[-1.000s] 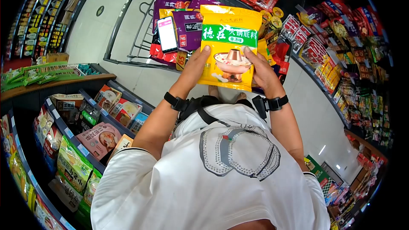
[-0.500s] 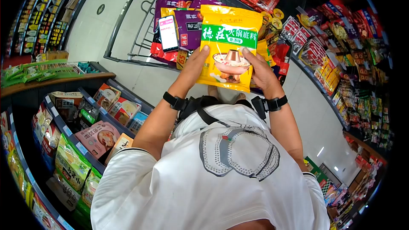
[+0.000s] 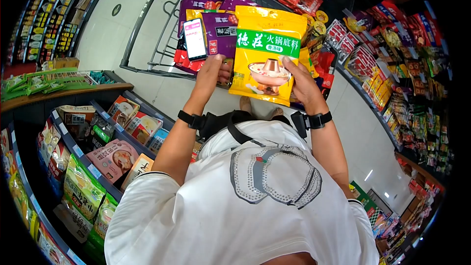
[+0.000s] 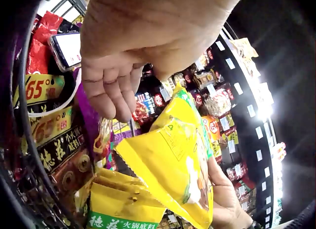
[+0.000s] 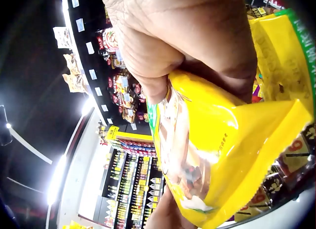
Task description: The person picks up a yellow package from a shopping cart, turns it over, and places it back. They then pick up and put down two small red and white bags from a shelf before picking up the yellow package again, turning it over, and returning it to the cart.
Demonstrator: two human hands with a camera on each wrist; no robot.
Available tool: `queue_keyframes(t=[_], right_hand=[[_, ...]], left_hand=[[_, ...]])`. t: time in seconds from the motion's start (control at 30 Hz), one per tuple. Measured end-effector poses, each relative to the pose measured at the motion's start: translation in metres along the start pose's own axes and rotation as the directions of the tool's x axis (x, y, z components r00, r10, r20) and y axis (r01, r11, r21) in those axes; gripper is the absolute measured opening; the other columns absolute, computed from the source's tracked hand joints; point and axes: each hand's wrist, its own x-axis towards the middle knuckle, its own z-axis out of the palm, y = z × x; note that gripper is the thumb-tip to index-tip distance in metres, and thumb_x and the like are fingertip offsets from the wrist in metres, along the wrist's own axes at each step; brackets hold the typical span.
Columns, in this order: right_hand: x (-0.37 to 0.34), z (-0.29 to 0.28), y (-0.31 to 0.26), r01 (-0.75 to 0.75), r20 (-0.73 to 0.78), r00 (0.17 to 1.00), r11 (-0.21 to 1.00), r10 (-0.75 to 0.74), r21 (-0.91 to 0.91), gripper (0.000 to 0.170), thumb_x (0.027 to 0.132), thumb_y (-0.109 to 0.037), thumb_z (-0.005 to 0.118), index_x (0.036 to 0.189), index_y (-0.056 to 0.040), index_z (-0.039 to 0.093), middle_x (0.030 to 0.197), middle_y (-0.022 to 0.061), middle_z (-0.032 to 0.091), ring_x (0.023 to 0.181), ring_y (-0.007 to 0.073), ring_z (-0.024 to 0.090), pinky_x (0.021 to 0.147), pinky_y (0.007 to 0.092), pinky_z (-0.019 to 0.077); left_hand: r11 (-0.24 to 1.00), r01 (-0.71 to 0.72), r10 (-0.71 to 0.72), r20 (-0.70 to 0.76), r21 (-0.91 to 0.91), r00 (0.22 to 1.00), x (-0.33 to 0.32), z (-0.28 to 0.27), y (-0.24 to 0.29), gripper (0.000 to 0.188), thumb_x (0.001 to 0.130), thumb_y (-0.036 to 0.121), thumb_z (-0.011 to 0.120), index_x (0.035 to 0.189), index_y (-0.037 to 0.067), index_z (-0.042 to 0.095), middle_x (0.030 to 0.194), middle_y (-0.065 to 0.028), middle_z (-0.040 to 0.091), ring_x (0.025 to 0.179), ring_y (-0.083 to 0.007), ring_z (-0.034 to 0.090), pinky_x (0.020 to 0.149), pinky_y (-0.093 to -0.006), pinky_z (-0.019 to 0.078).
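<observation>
A yellow packet of hot pot soup base (image 3: 267,46) with a green band is held upright in front of the body, its printed front facing up at the head camera. My right hand (image 3: 305,86) grips its right edge, thumb on the front and fingers behind. Off to the packet's left, my left hand (image 3: 210,78) holds nothing, its fingers loosely bent. In the left wrist view, those fingers (image 4: 111,88) hang apart from the packet (image 4: 173,160). A phone (image 3: 195,39) with a lit screen lies beyond the left hand, on purple packets (image 3: 219,32).
A grey wire shopping cart (image 3: 157,73) stands ahead, loaded with purple, red and yellow packets. Shelves of bagged goods (image 3: 375,78) curve along the right. At the left is a tiered shelf with boxes and a green bag (image 3: 83,186). Pale floor tiles (image 3: 142,88) lie between.
My left hand has let go of the packet's left edge and moved a little left. The packet, now in the right hand alone, has shifted slightly to the right.
</observation>
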Motion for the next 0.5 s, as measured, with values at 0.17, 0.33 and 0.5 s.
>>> queue_keyframes(t=[0.17,0.33,0.5], right_hand=[[0.002,-0.001,-0.001,0.003,-0.007,1.000,1.000,-0.004,-0.015,0.037,0.100,-0.022,0.062,0.130,-0.0021,0.056,0.126,0.0087,0.063,0.111,0.0165,0.063,0.097,0.0311,0.0514],[0.003,0.001,-0.002,-0.012,-0.029,1.000,1.000,0.011,-0.020,0.037,0.099,-0.023,0.062,0.130,-0.0019,0.056,0.126,0.0088,0.063,0.111,0.0164,0.063,0.097,0.0310,0.0516],[0.005,-0.001,-0.002,-0.010,-0.026,1.000,1.000,0.010,-0.028,0.037,0.099,-0.023,0.063,0.130,-0.0018,0.057,0.126,0.0086,0.063,0.111,0.0163,0.063,0.097,0.0307,0.0515]], left_hand=[[0.991,-0.075,0.093,-0.169,0.107,0.981,0.011,-0.028,-0.019,0.035,0.105,0.033,0.046,0.119,0.004,0.058,0.085,-0.0022,0.063,0.069,-0.0086,0.058,0.062,-0.0229,0.0486],[0.847,-0.165,0.305,-0.209,0.505,0.929,0.032,-0.058,-0.056,0.038,0.103,0.022,0.047,0.136,0.004,0.052,0.092,-0.0138,0.069,0.077,-0.0237,0.067,0.070,-0.0347,0.0525],[0.612,-0.069,0.330,-0.175,0.788,0.928,0.029,-0.057,-0.043,0.044,0.102,0.019,0.045,0.144,0.008,0.045,0.097,-0.0218,0.069,0.086,-0.0372,0.068,0.075,-0.0444,0.0520]])
